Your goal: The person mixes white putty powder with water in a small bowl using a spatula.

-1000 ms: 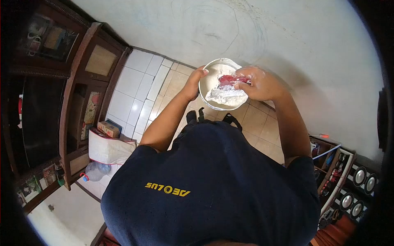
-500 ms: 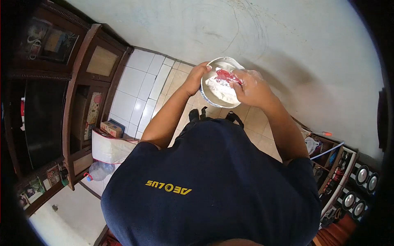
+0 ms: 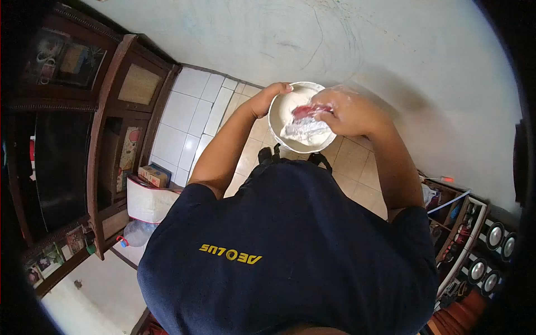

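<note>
My left hand (image 3: 270, 99) grips the left rim of a round white tub (image 3: 273, 124), with its thumb over the edge. Thick white paint (image 3: 288, 104) coats the inside of the tub. Over the tub, my right hand (image 3: 349, 111) is closed around a red-handled paintbrush (image 3: 304, 113). White smears cover the back of this hand. The brush's wide lower part is coated white and sits inside the tub, slightly blurred.
A pale, scuffed wall (image 3: 268, 33) rises in front of me. Dark wooden cabinets (image 3: 106, 111) stand to the left, with a plastic bottle (image 3: 137, 233) near them. On the right are shelves (image 3: 446, 218) and round speakers (image 3: 494, 237). Tiled floor (image 3: 245, 153) lies below.
The tub has tipped so that more of its inside faces me. My right hand and the paintbrush have shifted slightly right, and my left hand has moved slightly up along the rim.
</note>
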{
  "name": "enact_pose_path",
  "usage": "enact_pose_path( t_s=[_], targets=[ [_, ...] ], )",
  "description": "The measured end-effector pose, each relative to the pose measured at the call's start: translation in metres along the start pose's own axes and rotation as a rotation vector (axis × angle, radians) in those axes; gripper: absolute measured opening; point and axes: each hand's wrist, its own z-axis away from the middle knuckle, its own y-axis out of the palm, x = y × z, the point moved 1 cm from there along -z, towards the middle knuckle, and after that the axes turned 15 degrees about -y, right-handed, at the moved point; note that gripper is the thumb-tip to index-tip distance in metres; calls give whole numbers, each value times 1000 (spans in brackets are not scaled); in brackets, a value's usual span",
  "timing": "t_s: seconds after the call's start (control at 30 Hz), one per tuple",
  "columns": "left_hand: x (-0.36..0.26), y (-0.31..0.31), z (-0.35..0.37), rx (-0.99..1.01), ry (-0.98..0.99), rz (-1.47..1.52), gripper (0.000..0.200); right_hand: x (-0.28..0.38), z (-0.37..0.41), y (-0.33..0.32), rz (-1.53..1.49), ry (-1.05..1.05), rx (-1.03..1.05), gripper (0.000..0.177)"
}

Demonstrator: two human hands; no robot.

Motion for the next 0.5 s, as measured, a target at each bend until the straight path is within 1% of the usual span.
enact_pose_path(
  t_s=[0.03,0.07,0.1,0.17,0.23,0.3,0.37,0.43,0.5],
  targets=[
    [-2,-4,-5,1,-2,-1,57,3,-4,-1,10,-45,91,26],
    [-3,-6,-8,30,-18,-85,58,7,-8,-3,19,-90,183,27],
    [-5,-5,-9,57,-33,-168,59,10,-10,-7,19,-90,183,27],
    [-6,-1,-10,64,-46,-190,60,14,-14,-11,40,-79,262,27],
    [-9,3,-5,118,-89,-98,49,17,-15,-6,16,-86,285,25],
    [-3,-3,-14,150,-82,-107,49,15,-14,-1,-7,-86,304,23],
    [6,-7,-24,184,-70,-118,49,11,-14,7,-8,-109,369,23],
    [14,-5,-24,164,-164,-11,49,9,-13,15,28,-119,337,24],
    [15,-4,-22,178,-168,1,49,9,-9,21,64,-125,307,24]
  ],
)
